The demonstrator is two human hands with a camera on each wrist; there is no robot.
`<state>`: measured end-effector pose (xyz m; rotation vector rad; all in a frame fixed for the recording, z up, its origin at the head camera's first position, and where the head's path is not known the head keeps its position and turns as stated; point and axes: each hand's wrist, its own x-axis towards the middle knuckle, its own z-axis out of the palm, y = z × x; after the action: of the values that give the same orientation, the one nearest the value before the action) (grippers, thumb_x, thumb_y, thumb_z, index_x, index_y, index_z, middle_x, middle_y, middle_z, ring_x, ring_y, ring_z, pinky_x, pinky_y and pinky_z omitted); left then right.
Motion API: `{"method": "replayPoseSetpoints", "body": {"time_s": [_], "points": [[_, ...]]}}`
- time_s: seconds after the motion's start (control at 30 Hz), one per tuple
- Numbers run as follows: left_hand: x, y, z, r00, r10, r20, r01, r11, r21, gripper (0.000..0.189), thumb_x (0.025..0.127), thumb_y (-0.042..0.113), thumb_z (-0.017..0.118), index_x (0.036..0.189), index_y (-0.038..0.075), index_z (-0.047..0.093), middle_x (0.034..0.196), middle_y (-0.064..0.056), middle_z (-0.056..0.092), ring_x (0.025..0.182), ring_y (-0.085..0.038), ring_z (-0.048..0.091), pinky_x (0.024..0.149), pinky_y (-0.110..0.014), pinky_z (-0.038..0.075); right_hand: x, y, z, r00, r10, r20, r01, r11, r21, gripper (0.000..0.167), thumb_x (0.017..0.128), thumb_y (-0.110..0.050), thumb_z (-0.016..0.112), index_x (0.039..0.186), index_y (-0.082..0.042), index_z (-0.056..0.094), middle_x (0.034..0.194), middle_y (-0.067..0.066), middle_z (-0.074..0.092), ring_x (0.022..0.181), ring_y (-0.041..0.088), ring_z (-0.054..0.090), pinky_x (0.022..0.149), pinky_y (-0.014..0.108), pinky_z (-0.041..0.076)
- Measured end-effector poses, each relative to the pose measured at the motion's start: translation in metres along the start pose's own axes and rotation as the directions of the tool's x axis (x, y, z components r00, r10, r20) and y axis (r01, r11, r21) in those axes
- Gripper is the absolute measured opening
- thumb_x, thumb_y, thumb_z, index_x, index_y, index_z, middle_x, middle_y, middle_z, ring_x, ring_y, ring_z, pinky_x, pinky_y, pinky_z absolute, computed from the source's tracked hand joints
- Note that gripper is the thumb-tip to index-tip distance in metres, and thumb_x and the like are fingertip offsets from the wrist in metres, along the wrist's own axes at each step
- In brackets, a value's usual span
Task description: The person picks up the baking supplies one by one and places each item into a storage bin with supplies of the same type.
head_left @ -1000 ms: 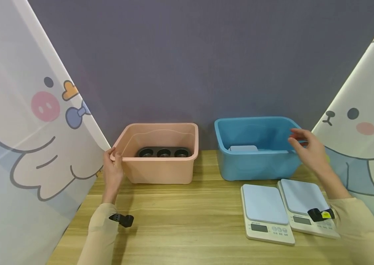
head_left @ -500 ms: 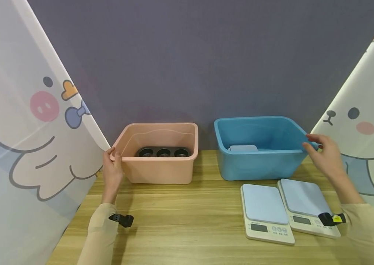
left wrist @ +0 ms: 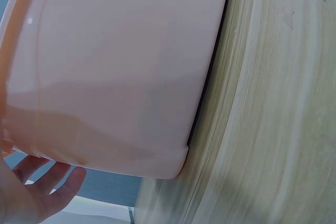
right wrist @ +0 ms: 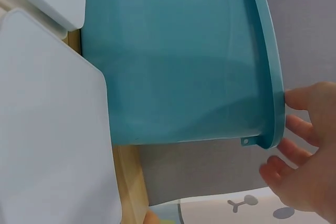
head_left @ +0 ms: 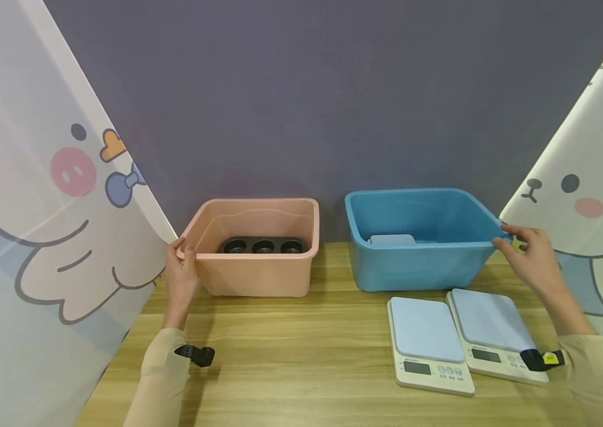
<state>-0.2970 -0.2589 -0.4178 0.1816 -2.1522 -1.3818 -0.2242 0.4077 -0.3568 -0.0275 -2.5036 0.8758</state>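
Observation:
On the left, my left hand (head_left: 180, 279) grips the front left corner of a pink plastic tub (head_left: 259, 276), thumb over the rim; the left wrist view shows its fingers (left wrist: 59, 186) along the outer end wall. Inside this tub lies a dark muffin tin (head_left: 263, 245), partly hidden by the front wall. My right hand (head_left: 535, 264) pinches the front right rim corner of a blue plastic tub (head_left: 413, 267). A flat white item (head_left: 392, 239) shows at the blue tub's bottom, mostly hidden by its front wall.
Two white digital kitchen scales, a left one (head_left: 427, 329) and a right one (head_left: 491, 320), lie side by side before the blue tub. The wooden table (head_left: 291, 356) meets a grey back panel (head_left: 333, 118). Cartoon-printed curtains (head_left: 40, 178) flank both sides.
My right hand has moved right from over the blue tub's right end to its front right rim corner and taken hold there. My left hand keeps its grip on the pink tub.

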Motion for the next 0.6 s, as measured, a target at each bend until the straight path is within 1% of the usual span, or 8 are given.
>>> {"method": "replayPoseSetpoints", "body": {"time_s": [0.03, 0.1, 0.2, 0.27, 0.33, 0.43, 0.53, 0.6], "points": [[0.001, 0.000, 0.000, 1.000, 0.003, 0.000, -0.003, 1.000, -0.001, 0.050, 0.104, 0.039, 0.041, 0.147, 0.013, 0.039, 0.148, -0.021, 0.046, 0.134, -0.037, 0.045, 0.109, -0.057, 0.035, 0.000, 0.001, 0.000, 1.000, 0.011, 0.007, -0.011, 1.000, 0.006, 0.053, 0.103, -0.026, 0.050, 0.141, 0.010, 0.046, 0.136, 0.037, 0.036, 0.120, 0.052, 0.038, 0.081, 0.013, 0.033], [0.002, 0.000, 0.000, 1.000, 0.013, 0.000, -0.013, 1.000, -0.004, 0.051, 0.104, 0.039, 0.040, 0.147, 0.012, 0.039, 0.147, -0.021, 0.047, 0.134, -0.038, 0.045, 0.108, -0.057, 0.035, 0.001, 0.002, 0.000, 0.998, 0.040, 0.041, -0.041, 0.999, 0.017, 0.055, 0.103, -0.028, 0.048, 0.144, 0.009, 0.042, 0.141, 0.040, 0.029, 0.122, 0.056, 0.037, 0.090, 0.017, 0.043], [0.002, 0.000, 0.001, 1.000, 0.013, 0.003, -0.013, 1.000, 0.000, 0.051, 0.104, 0.039, 0.041, 0.147, 0.012, 0.039, 0.147, -0.021, 0.047, 0.134, -0.038, 0.045, 0.108, -0.058, 0.034, 0.003, 0.005, 0.000, 0.990, 0.076, 0.116, -0.081, 0.996, 0.031, 0.060, 0.105, -0.030, 0.043, 0.151, 0.006, 0.031, 0.150, 0.041, 0.020, 0.122, 0.059, 0.038, 0.088, 0.042, 0.048], [0.001, 0.000, 0.002, 1.000, 0.011, 0.004, -0.010, 1.000, -0.002, 0.051, 0.104, 0.039, 0.041, 0.147, 0.012, 0.039, 0.147, -0.021, 0.047, 0.134, -0.038, 0.045, 0.108, -0.058, 0.034, 0.004, 0.009, 0.001, 0.979, 0.109, 0.174, -0.118, 0.992, 0.042, 0.064, 0.106, -0.034, 0.039, 0.155, 0.003, 0.021, 0.155, 0.040, 0.015, 0.116, 0.042, 0.051, 0.083, 0.045, 0.047], [0.001, 0.001, 0.002, 1.000, 0.001, 0.005, -0.001, 1.000, -0.007, 0.051, 0.104, 0.041, 0.041, 0.148, 0.014, 0.039, 0.147, -0.020, 0.048, 0.135, -0.037, 0.045, 0.109, -0.057, 0.035, 0.003, 0.012, 0.003, 0.970, 0.128, 0.204, -0.146, 0.986, 0.077, 0.068, 0.106, -0.036, 0.037, 0.157, 0.001, 0.013, 0.157, 0.038, 0.014, 0.105, 0.014, 0.057, 0.077, 0.028, 0.045], [0.001, 0.002, 0.002, 1.000, -0.009, 0.009, 0.009, 1.000, -0.026, 0.052, 0.104, 0.041, 0.042, 0.148, 0.014, 0.039, 0.148, -0.020, 0.047, 0.135, -0.036, 0.045, 0.110, -0.056, 0.034, 0.003, 0.016, 0.007, 0.968, 0.143, 0.207, -0.173, 0.976, 0.133, 0.070, 0.106, -0.038, 0.036, 0.158, -0.001, 0.007, 0.156, 0.038, 0.017, 0.092, -0.017, 0.041, 0.068, 0.008, 0.042], [0.001, 0.002, 0.001, 1.000, -0.015, 0.015, 0.016, 0.999, -0.030, 0.052, 0.104, 0.040, 0.041, 0.149, 0.012, 0.038, 0.149, -0.020, 0.045, 0.137, -0.035, 0.043, 0.112, -0.054, 0.033, 0.003, 0.017, 0.013, 0.978, 0.121, 0.170, -0.153, 0.970, 0.188, 0.068, 0.107, -0.033, 0.037, 0.158, 0.000, 0.008, 0.150, 0.037, 0.029, 0.092, -0.019, 0.039, 0.068, 0.004, 0.045], [0.000, 0.003, 0.000, 1.000, -0.019, 0.012, 0.019, 1.000, -0.002, 0.053, 0.104, 0.040, 0.041, 0.149, 0.012, 0.039, 0.146, -0.022, 0.042, 0.131, -0.037, 0.045, 0.108, -0.053, 0.036, 0.003, 0.018, 0.016, 0.983, 0.111, 0.145, -0.140, 0.968, 0.207, 0.065, 0.107, -0.031, 0.037, 0.158, 0.000, 0.010, 0.142, 0.033, 0.036, 0.093, -0.018, 0.040, 0.069, 0.005, 0.047]]}}
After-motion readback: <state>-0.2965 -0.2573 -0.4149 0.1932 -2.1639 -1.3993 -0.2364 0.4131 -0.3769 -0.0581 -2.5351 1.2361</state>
